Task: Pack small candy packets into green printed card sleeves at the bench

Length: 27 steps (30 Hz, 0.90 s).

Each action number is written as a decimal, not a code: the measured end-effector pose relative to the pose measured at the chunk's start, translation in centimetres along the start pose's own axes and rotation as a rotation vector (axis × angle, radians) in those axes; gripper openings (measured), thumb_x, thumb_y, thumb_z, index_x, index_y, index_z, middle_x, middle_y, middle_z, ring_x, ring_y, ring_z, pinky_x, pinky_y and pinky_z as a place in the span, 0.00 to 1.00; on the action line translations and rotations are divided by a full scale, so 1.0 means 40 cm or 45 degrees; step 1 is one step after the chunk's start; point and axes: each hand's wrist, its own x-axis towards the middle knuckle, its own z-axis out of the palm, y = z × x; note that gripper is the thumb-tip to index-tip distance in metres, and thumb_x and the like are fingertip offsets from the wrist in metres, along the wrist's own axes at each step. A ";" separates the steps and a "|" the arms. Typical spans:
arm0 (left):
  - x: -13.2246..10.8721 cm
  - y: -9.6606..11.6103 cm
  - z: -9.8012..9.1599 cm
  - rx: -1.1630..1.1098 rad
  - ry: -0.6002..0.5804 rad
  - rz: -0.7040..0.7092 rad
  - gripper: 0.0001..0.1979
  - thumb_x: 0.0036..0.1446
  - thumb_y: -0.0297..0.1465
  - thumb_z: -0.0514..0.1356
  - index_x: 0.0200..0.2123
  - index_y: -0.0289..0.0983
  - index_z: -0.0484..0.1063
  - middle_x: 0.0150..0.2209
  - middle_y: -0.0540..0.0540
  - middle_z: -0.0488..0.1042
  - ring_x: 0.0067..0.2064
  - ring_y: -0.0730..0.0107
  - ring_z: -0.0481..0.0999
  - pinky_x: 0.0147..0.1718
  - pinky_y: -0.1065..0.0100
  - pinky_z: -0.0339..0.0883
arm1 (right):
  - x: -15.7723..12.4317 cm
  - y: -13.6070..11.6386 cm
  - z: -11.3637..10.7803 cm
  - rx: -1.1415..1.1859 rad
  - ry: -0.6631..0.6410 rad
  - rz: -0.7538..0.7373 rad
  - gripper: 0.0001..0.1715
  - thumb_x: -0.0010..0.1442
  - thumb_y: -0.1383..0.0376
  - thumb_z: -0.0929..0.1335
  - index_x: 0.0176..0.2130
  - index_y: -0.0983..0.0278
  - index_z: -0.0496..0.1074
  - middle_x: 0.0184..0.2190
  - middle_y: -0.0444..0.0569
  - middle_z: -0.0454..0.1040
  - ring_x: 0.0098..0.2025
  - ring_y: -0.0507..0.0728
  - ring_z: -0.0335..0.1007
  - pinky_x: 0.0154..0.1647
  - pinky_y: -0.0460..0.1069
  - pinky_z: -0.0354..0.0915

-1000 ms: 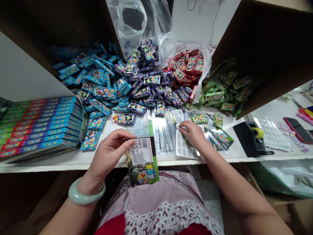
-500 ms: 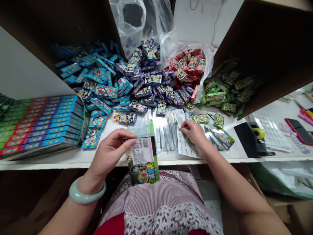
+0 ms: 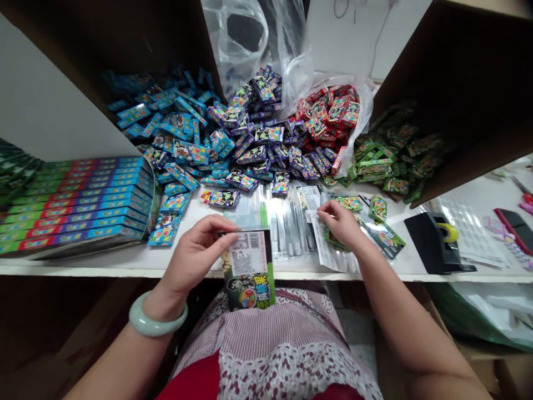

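Note:
My left hand [image 3: 202, 247] is closed on the top left of a black and green printed packet [image 3: 252, 291], its thumb in front. A white barcode label [image 3: 245, 258] sits on the packet's upper part, and the lower end hangs over my lap. With thumb and forefinger pinched together, my right hand [image 3: 342, 225] grips the upper edge of a white sticker sheet [image 3: 326, 253]. The sheet leans slightly up from the table. Clear plastic sleeves [image 3: 287, 225] lie between my hands. Beyond my right hand is a small green candy box [image 3: 378, 208].
Heaps of blue boxes [image 3: 189, 153], purple boxes [image 3: 268, 135] and green boxes [image 3: 375, 164] cover the back, beside a plastic bag of red boxes [image 3: 328, 111]. Stacked multicoloured packs [image 3: 91, 211] stand left. A black tape dispenser [image 3: 435, 244] and a phone [image 3: 514, 228] are right.
The view has shifted slightly, so most things appear further right. The sticker sheet now tilts up more at its pinched edge. The left hand keeps its hold on the packet.

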 end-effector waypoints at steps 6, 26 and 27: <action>-0.008 0.006 0.023 -0.002 -0.059 0.103 0.03 0.56 0.28 0.64 0.34 0.38 0.71 0.34 0.49 0.72 0.38 0.72 0.72 0.37 0.71 0.67 | -0.004 -0.124 -0.056 0.336 -0.108 -0.083 0.11 0.55 0.58 0.68 0.33 0.62 0.66 0.29 0.44 0.68 0.32 0.53 0.64 0.35 0.49 0.61; -0.020 0.016 0.018 -0.092 -0.152 0.130 0.08 0.61 0.35 0.59 0.34 0.36 0.69 0.32 0.48 0.69 0.35 0.71 0.68 0.36 0.67 0.62 | 0.082 -0.491 0.062 -0.275 -1.199 -0.577 0.04 0.55 0.65 0.66 0.28 0.61 0.66 0.23 0.43 0.68 0.26 0.52 0.61 0.25 0.46 0.55; -0.019 0.015 0.019 -0.095 -0.146 0.129 0.08 0.60 0.36 0.61 0.34 0.36 0.69 0.32 0.48 0.69 0.35 0.71 0.68 0.36 0.67 0.63 | 0.086 -0.496 0.064 -0.293 -1.224 -0.578 0.04 0.55 0.65 0.66 0.28 0.62 0.66 0.23 0.43 0.68 0.26 0.51 0.61 0.25 0.46 0.55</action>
